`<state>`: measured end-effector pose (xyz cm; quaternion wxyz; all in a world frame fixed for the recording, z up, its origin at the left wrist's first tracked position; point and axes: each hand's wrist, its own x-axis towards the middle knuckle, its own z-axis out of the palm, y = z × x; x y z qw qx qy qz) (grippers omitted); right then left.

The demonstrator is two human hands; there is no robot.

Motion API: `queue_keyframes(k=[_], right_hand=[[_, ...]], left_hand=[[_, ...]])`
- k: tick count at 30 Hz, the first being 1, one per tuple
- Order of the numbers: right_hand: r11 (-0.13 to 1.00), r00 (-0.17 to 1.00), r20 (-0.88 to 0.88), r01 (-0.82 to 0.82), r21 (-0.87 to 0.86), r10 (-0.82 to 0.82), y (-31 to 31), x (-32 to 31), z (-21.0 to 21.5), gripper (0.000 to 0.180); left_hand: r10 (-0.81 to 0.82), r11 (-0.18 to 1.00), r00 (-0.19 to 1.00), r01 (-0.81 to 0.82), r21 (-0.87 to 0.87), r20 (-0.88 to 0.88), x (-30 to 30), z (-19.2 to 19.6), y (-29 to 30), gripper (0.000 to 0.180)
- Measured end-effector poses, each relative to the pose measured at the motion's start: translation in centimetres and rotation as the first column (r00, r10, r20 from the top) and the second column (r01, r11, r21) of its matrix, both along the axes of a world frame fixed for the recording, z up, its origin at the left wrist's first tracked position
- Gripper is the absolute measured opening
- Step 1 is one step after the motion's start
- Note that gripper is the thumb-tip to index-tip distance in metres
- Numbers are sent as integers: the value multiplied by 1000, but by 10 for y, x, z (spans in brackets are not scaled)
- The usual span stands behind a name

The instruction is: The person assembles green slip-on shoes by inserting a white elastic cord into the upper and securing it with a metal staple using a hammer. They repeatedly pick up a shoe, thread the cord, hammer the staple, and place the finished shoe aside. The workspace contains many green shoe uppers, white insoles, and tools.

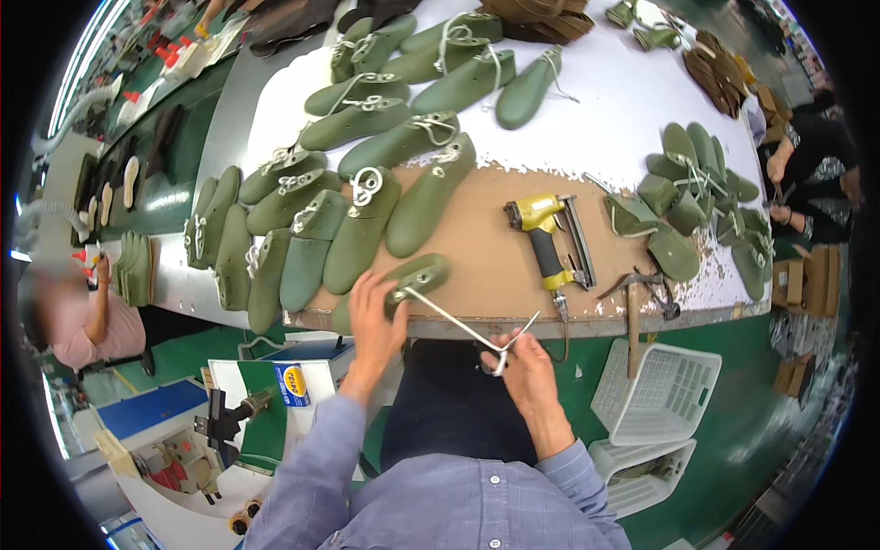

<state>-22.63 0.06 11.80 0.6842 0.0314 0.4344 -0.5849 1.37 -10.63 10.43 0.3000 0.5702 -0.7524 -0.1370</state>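
At the brown-topped table (pixel 490 261), your left hand (pixel 372 316) clasping a green foot-shaped last (pixel 426 273), right hand (pixel 532 374) pinching white cord (pixel 449 316).

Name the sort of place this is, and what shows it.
Probably a shoemaking workshop: rows of green shoe lasts on the worktable, a yellow-and-black air-powered tool, and a wooden-handled hammer at the table's edge.

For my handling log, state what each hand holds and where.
Left hand: green shoe last, across its middle. Right hand: white cord, near the end away from the last.
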Motion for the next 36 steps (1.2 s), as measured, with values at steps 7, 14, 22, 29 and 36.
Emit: queue_keyframes(k=[7, 14, 22, 29, 36], right_hand=[[957, 920, -294, -285, -51, 258, 8, 49, 11, 24], [806, 620, -655, -591, -27, 433, 14, 51, 42, 28], [966, -535, -808, 65, 251, 246, 36, -170, -36, 46], [894, -453, -833, -147, 422, 319, 20, -222, -45, 50], [959, 92, -961, -138, 248, 261, 44, -88, 28, 44]], left_hand=[[-233, 863, 949, 302, 406, -211, -52, 48, 89, 28], [208, 709, 929, 72, 702, -306, -17, 82, 140, 22], [387, 758, 727, 100, 644, -568, 57, 138, 196, 28], [332, 630, 871, 80, 772, -362, -2, 33, 133, 34], [399, 671, 830, 25, 741, -389, -19, -74, 133, 42]])
